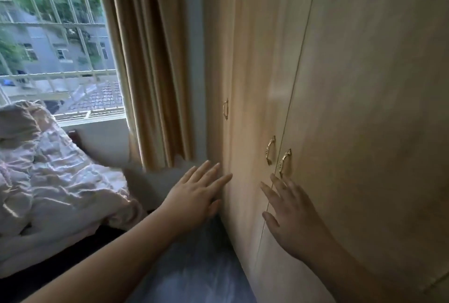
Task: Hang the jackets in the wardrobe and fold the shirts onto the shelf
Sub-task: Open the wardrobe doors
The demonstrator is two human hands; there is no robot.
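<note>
Reaching for the closed wardrobe (340, 84), both grips were spread flat, left hand (194, 195) and right hand (289, 215), so next probably meant grabbing a handle (284, 160).

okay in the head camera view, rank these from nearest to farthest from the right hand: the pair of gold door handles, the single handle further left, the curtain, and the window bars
1. Pair of gold handles, just above the right hand.
2. Single handle, up and left on the far wardrobe door.
3. Curtain, left of the wardrobe.
4. Window bars, far left, behind the curtain.
</note>
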